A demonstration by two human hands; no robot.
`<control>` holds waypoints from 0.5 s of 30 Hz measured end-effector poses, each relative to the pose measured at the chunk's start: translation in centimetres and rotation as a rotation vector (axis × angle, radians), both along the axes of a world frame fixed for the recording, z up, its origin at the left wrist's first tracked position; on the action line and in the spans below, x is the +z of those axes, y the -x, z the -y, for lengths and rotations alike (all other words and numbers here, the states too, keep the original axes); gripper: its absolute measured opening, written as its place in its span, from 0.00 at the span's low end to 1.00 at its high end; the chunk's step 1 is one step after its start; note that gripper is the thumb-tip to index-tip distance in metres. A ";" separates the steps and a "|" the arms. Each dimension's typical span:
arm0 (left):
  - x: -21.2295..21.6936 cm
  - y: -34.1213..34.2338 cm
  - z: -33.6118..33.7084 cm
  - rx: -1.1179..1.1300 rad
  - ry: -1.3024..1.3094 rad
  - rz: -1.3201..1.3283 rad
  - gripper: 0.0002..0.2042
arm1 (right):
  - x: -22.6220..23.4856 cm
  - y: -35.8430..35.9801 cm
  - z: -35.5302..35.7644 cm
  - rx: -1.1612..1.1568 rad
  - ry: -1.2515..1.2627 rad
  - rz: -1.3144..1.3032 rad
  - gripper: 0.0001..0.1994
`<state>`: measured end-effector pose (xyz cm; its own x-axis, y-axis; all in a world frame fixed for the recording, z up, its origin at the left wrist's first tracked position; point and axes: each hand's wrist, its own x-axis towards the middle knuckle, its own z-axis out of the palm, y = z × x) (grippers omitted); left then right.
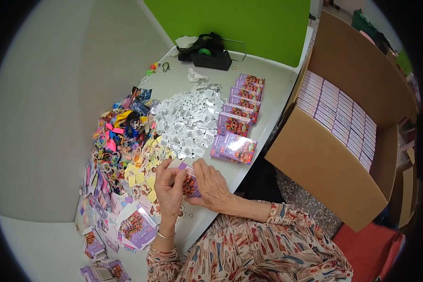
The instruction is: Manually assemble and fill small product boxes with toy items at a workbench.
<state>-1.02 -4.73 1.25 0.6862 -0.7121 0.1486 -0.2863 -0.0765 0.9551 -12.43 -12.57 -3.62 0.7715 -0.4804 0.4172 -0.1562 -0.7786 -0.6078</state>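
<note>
The left hand (170, 190) is clamped, thumb against fingers, on a small purple printed cardboard box (190, 186), whose other side is gripped by the right hand (212, 187); the box is held near the front edge of the smooth pale table (278, 81). Beyond, one loose heap of thin, crinkled silver-white packets (188, 117) is spread. At least seven glossy purple boxes (234, 126) are lined up beside it, a narrow bare strip being left along the right edge. Farther back, one black tape dispenser (212, 61) is seen.
</note>
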 end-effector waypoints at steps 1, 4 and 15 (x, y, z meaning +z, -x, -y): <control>-0.1 -0.1 0.1 0.006 0.001 0.011 0.04 | 0.1 0.1 -0.1 0.004 -0.003 0.003 0.56; -0.6 -0.4 -0.5 0.003 -0.034 0.073 0.03 | 0.1 0.2 -0.3 0.024 -0.024 -0.025 0.53; -3.7 1.5 -2.4 -0.041 0.166 -0.308 0.30 | -0.4 0.9 3.1 0.061 -0.324 -0.024 0.48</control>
<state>-2.52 -2.34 -2.46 0.6881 -0.7235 0.0552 0.0180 0.0931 0.9955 -13.29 -15.66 -4.00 0.8108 -0.5374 0.2319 -0.1321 -0.5540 -0.8220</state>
